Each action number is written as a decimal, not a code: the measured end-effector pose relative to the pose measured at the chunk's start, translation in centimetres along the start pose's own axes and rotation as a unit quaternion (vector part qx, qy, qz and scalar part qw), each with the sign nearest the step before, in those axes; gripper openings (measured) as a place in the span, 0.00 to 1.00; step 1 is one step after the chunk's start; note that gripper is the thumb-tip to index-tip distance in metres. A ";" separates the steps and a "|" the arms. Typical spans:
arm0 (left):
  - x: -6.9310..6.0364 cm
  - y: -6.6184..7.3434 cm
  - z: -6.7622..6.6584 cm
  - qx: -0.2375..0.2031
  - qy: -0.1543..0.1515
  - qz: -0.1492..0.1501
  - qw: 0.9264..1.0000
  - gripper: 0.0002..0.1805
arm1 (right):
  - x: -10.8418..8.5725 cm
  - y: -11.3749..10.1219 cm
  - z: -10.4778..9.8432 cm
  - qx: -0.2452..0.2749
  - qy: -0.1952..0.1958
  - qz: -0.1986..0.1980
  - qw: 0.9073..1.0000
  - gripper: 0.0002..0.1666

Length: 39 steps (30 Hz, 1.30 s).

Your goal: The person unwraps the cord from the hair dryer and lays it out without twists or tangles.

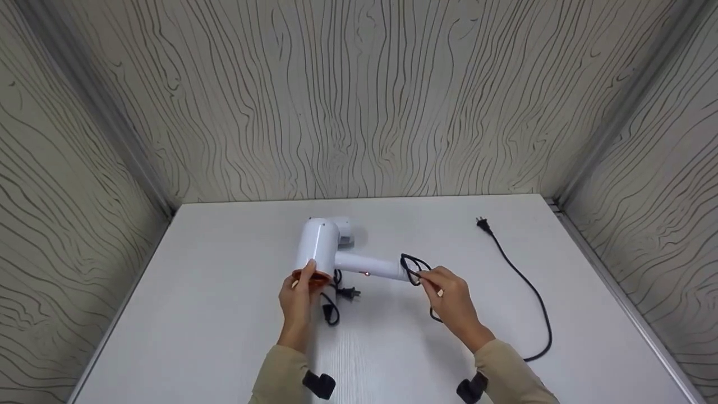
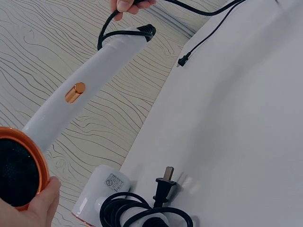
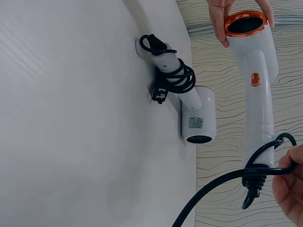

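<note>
Held dryer (image 1: 330, 255): white, raised above the middle of the surface (image 1: 213, 336), its barrel (image 1: 315, 238) on the left, its handle (image 1: 370, 265) pointing right, with an orange button (image 3: 255, 79) on it.
Orange rim (image 2: 43, 165): at the barrel's near end, with dark mesh (image 2: 16, 170) inside it.
Left hand (image 1: 296, 303): fingers and thumb grip the barrel at the orange rim.
Right hand (image 1: 451, 297): thumb and fingers pinch the black cord (image 3: 236, 173) just beside the handle's end, where it loops round the handle.
Second dryer (image 3: 201, 120): white, lying on the surface, partly hidden by the held dryer, handle pointing near.
Wound cord (image 3: 189, 78): coiled round the second dryer's handle, its 2-prong plug (image 2: 163, 191) sticking out to the right.
Loose cord (image 1: 527, 281): on the right, curving from behind the right sleeve (image 1: 513, 370) to a far plug (image 1: 483, 224).
Walls (image 1: 348, 101): pale, dark-lined, at left, far and right.
</note>
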<state>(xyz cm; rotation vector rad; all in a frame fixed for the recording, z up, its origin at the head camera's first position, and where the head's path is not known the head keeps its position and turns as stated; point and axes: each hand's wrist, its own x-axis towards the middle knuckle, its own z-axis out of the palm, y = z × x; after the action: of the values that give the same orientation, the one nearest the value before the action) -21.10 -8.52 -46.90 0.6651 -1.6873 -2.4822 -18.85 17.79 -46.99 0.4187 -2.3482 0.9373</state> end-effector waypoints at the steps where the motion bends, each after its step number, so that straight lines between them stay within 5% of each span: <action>1: 0.0 0.0 0.0 0.007 0.000 0.000 1.000 0.30 | 0.0 0.1 0.0 -0.003 0.001 -0.001 1.000 0.09; 9: 0.2 0.0 -0.4 0.008 -0.027 0.013 1.000 0.20 | 0.5 0.8 -0.2 -0.015 0.029 -0.009 0.999 0.10; 20: 0.2 -0.1 -0.8 0.095 -0.029 -0.006 0.995 0.35 | 0.6 1.9 -0.3 -0.033 0.067 -0.008 0.997 0.09; 27: 0.3 0.0 -0.8 0.069 -0.042 0.004 0.997 0.33 | 0.6 2.2 -0.6 -0.051 0.057 0.019 0.997 0.07; 39: 0.3 0.3 -1.1 0.002 -0.058 -0.016 0.998 0.31 | 0.4 2.7 -0.5 -0.050 0.065 0.003 0.997 0.09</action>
<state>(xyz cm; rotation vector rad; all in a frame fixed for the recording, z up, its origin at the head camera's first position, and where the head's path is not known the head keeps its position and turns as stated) -21.00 -9.68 -47.10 0.5626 -1.7323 -2.5890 -20.30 20.01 -47.91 0.3011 -2.2675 0.8207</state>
